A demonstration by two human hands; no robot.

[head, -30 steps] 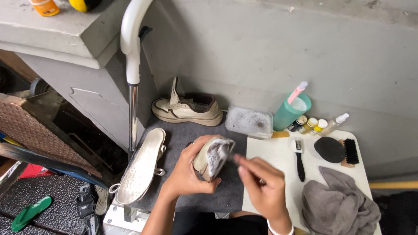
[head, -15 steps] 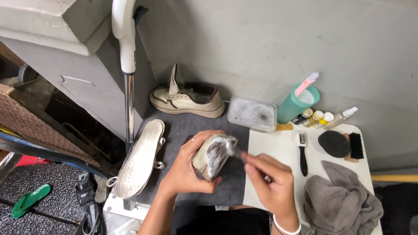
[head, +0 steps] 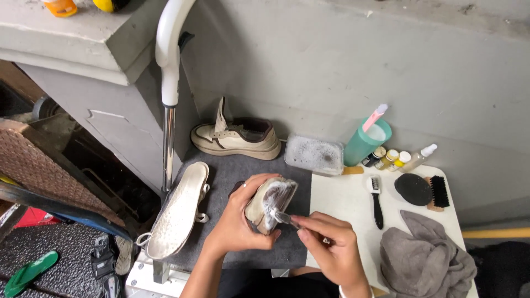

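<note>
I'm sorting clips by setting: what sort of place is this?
Probably a small, makeshift shoe-cleaning spot against a concrete wall. The left hand holds a soapy shoe while the right hand scrubs it; another cream shoe, a black brush and small bottles lie nearby.

Bare white board between the hands and the black brush lies open, while tray, cup and bottles crowd the wall.

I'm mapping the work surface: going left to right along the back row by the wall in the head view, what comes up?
Cream shoe → clear tray of soapy water → teal cup → small bottles → black-bristled wooden brush.
</note>
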